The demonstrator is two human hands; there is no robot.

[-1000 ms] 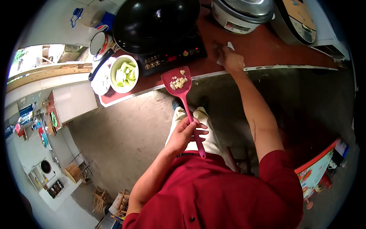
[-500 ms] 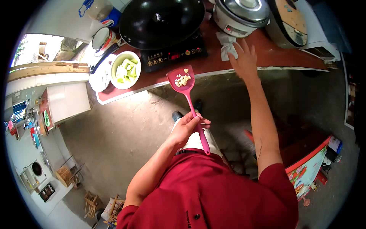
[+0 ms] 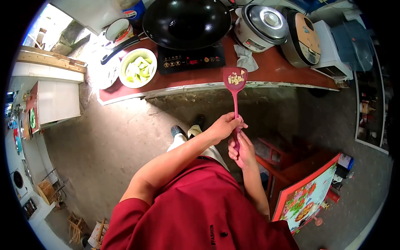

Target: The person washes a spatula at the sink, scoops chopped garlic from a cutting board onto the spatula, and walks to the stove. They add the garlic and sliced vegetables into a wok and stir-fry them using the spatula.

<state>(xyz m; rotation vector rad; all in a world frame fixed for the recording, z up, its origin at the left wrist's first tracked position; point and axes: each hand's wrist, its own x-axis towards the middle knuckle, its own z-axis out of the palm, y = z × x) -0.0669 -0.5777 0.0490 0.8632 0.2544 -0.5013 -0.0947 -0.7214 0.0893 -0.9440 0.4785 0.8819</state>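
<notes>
A pink spatula [image 3: 235,98] is held out over the floor, its blade at the counter's front edge. Chopped pale pieces [image 3: 236,78], which look like garlic, lie on the blade. My left hand [image 3: 226,126] grips the middle of the handle. Just below it, my right hand [image 3: 242,151] has its fingers around the handle's lower end. A black wok [image 3: 187,23] sits on the induction cooker [image 3: 191,59], whose red display is lit. To its left stands a white bowl [image 3: 138,68] of light green cut vegetable. A crumpled white cloth or tissue [image 3: 246,59] lies on the counter.
A rice cooker [image 3: 262,27] and a second cooker [image 3: 301,37] stand at the right of the red counter [image 3: 275,66]. An enamel mug [image 3: 118,30] is at the back left. A floral-topped table [image 3: 306,196] and a wooden chair [image 3: 273,166] are at lower right.
My right hand has left the white cloth and come down to the spatula's handle. My left hand and the spatula have shifted right relative to the counter. The view has turned.
</notes>
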